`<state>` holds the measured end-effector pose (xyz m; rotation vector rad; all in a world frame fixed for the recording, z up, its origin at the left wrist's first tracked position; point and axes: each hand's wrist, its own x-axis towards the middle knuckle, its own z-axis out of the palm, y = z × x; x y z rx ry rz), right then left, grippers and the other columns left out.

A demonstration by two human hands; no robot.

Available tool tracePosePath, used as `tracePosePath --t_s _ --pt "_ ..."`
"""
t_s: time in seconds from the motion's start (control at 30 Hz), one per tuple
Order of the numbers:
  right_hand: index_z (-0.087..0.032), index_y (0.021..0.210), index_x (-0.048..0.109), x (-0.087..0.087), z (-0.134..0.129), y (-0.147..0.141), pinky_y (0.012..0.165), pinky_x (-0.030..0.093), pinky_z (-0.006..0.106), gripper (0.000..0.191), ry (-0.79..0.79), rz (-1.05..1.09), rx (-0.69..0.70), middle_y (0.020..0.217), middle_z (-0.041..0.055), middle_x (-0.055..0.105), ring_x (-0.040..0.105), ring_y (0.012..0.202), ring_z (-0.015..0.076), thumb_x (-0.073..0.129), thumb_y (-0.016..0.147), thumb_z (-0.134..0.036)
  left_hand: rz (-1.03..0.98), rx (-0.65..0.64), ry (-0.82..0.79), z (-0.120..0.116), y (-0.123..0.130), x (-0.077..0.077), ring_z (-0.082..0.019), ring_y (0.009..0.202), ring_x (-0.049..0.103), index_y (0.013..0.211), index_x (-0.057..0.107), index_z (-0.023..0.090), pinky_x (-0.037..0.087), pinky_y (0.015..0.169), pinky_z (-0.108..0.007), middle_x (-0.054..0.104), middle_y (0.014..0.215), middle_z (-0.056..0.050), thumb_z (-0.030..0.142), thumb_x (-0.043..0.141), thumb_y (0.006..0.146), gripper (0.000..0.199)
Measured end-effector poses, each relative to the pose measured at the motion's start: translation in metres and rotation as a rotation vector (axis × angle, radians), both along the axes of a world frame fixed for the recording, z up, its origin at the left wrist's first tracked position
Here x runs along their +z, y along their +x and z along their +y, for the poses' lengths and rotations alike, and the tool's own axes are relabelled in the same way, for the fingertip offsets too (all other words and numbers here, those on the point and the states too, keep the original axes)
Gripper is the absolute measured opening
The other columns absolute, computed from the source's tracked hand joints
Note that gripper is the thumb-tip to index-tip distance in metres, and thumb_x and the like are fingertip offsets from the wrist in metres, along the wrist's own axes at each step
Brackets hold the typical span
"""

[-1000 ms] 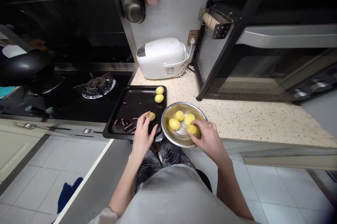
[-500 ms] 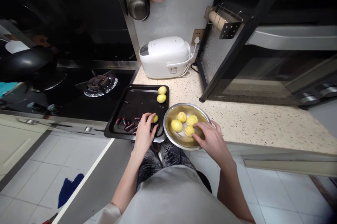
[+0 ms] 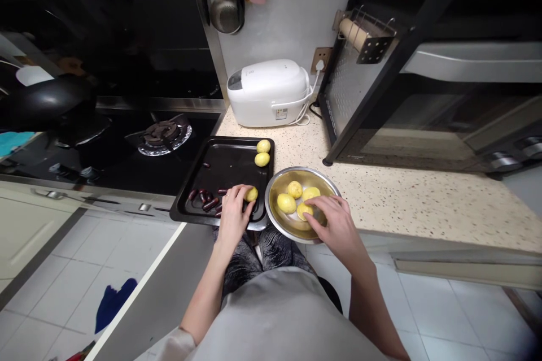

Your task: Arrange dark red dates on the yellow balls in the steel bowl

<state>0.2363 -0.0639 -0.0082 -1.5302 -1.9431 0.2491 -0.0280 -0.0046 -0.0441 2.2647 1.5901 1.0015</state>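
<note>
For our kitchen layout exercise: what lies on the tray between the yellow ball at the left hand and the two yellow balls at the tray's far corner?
In the head view, only bare dark tray floor lies between the ball at the left hand and the far pair.

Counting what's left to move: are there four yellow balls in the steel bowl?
No, the steel bowl holds three yellow balls, one under the right hand.

Open: speckled bench right of steel bowl, tray middle bare | Blocked: rice cooker behind tray, oven rack frame behind bowl, dark dates at tray's near-left | Tight: tray and bowl touching.
</note>
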Motion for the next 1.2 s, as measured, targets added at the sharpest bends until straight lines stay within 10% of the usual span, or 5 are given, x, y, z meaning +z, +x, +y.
tracePosePath --t_s 0.4,1.2 --pt "-0.024 0.102 0.065 0.003 -0.004 -0.003 0.100 0.042 0.047 0.010 0.061 0.070 -0.013 0.102 0.0040 0.076 0.069 0.100 0.0255 0.057 0.100 -0.030 -0.270 -0.244 0.056 -0.028 0.020 0.041 -0.024 0.111 0.066 0.117 0.064 0.023 0.051 0.099 -0.039 0.071 0.116 -0.008 0.026 0.071 0.095 0.024" --pt "-0.022 0.112 0.068 0.002 -0.010 -0.005 0.095 0.049 0.045 0.019 -0.082 -0.019 0.021 0.108 0.0083 0.073 0.065 0.105 0.0283 0.053 0.102 -0.027 -0.036 -0.421 -0.134 -0.044 0.051 0.035 -0.025 0.120 0.062 0.124 0.063 0.024 0.042 0.112 -0.048 0.068 0.123 -0.009 0.024 0.059 0.102 0.023"
